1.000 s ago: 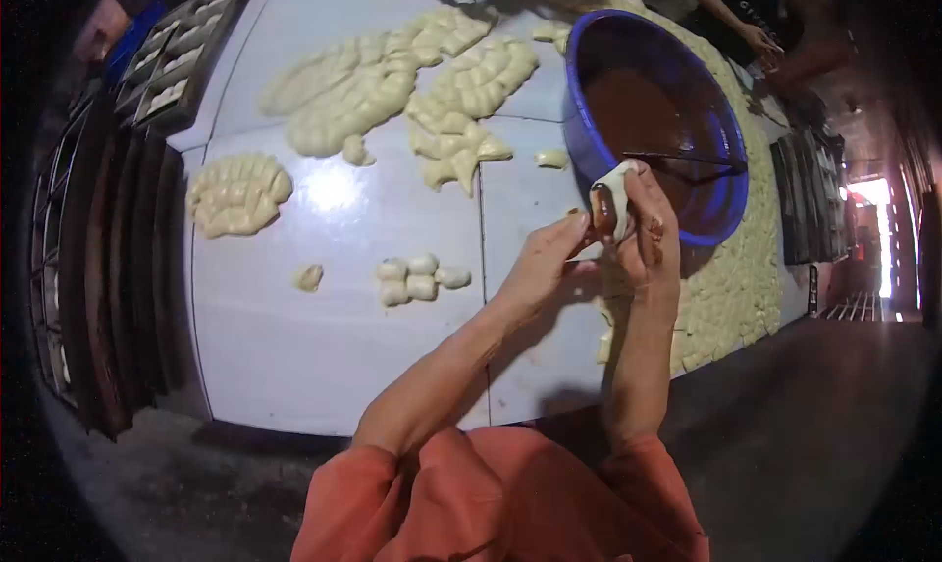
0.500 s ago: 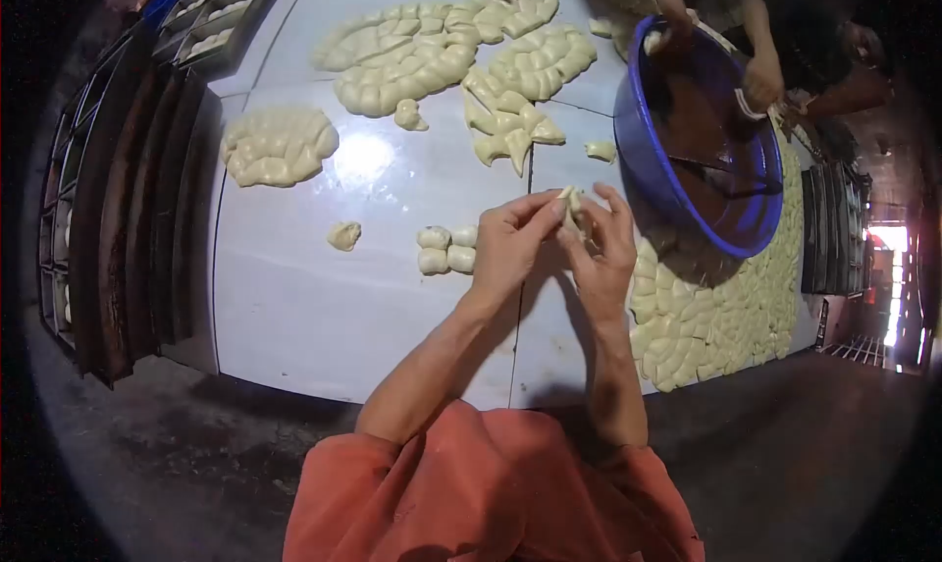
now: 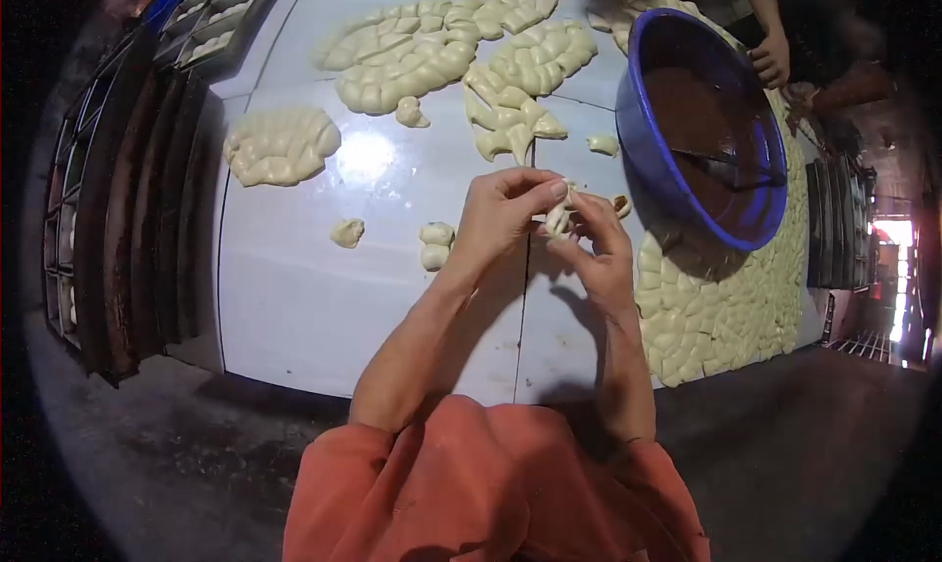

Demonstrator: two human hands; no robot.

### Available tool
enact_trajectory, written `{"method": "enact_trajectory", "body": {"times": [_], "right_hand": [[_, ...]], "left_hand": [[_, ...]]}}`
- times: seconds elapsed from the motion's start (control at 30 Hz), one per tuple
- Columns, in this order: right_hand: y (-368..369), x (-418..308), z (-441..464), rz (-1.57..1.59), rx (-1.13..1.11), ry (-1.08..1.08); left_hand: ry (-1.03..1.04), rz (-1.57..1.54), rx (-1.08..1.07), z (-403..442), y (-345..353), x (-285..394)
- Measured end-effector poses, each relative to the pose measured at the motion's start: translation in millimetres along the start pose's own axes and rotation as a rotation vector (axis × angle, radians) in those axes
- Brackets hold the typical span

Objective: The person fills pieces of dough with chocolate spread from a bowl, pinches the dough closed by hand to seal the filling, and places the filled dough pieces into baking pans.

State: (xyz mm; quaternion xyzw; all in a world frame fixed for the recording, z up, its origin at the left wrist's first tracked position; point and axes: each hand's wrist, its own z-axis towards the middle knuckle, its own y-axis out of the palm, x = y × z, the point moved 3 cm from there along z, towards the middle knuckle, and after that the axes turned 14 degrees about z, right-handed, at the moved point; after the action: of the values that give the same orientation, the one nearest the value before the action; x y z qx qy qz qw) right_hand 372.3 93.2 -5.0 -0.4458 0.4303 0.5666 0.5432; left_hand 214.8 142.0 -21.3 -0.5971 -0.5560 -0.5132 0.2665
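Between my two hands, above the white table, is a small piece of pale dough [image 3: 558,218]. My left hand [image 3: 502,212] pinches it from the left with thumb and fingers. From the other side, the fingers and thumb of my right hand [image 3: 601,240] close on the same piece; part of it is hidden behind them. Left of my left wrist rest rounded dough balls [image 3: 437,246], partly covered by that hand. A small loose dough lump [image 3: 346,232] lies farther left. Beyond my hands is a torn, stretched dough sheet [image 3: 510,120].
A blue basin [image 3: 643,120] with brown filling stands at the right, on a wide spread of dough pieces [image 3: 716,307]. Larger dough slabs [image 3: 407,76] lie at the back. Dark trays [image 3: 147,209] are stacked left. Another person's hand [image 3: 771,61] is at the basin's far rim.
My hands have drawn closer round the dough piece, and my left hand covers more of the dough balls. The other people's hands have moved out of the basin.
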Motion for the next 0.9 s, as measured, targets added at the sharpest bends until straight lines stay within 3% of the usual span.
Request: {"method": "enact_trajectory", "body": {"times": [0.1, 0.2, 0.27, 0.33, 0.4, 0.47, 0.53, 0.67, 0.73, 0.77, 0.87, 0.9], "right_hand": [[-8.0, 18.9, -1.2, 0.233, 0.019, 0.001], [-4.8, 18.8, 2.7, 0.06, 0.069, -0.142], [11.2, 17.2, 3.0, 0.128, 0.132, -0.132], [25.7, 10.7, 3.6, 0.375, 0.343, -0.172], [25.0, 15.9, 4.0, 0.332, 0.42, -0.203], [15.2, 28.3, 1.6, -0.14, 0.322, -0.386], [15.3, 23.5, 5.2, -0.201, 0.424, -0.355], [15.8, 20.9, 7.0, 0.039, 0.436, -0.166], [16.5, 25.4, 9.5, 0.02, 0.331, 0.003], [7.3, 36.5, 3.4, 0.132, 0.298, 0.198], [32.8, -3.9, 1.1, 0.152, 0.314, 0.034], [23.3, 4.4, -7.4, -0.072, 0.104, 0.043]], "left_hand": [[0.05, 0.065, -0.031, -12.3, 4.5, 7.1], [0.074, 0.074, -0.058, -13.8, 3.4, 3.5], [0.077, 0.057, -0.046, -11.5, 2.8, 0.0], [0.156, 0.081, -0.054, -10.8, 3.2, 0.9], [0.142, 0.109, -0.031, -15.0, 6.0, -0.3], [0.178, 0.22, -0.007, -16.3, 6.9, -6.8], [0.245, 0.286, -0.01, -23.1, 8.1, -4.2], [0.302, 0.284, -0.04, -30.3, 7.0, -1.1], [0.219, 0.27, -0.027, -24.8, -1.6, -6.3], [0.199, 0.354, 0.015, -24.4, -6.0, -6.0], [0.127, 0.316, 0.051, -23.4, -17.9, -11.0], [0.069, 0.304, 0.027, -22.6, -23.2, -17.7]]}}
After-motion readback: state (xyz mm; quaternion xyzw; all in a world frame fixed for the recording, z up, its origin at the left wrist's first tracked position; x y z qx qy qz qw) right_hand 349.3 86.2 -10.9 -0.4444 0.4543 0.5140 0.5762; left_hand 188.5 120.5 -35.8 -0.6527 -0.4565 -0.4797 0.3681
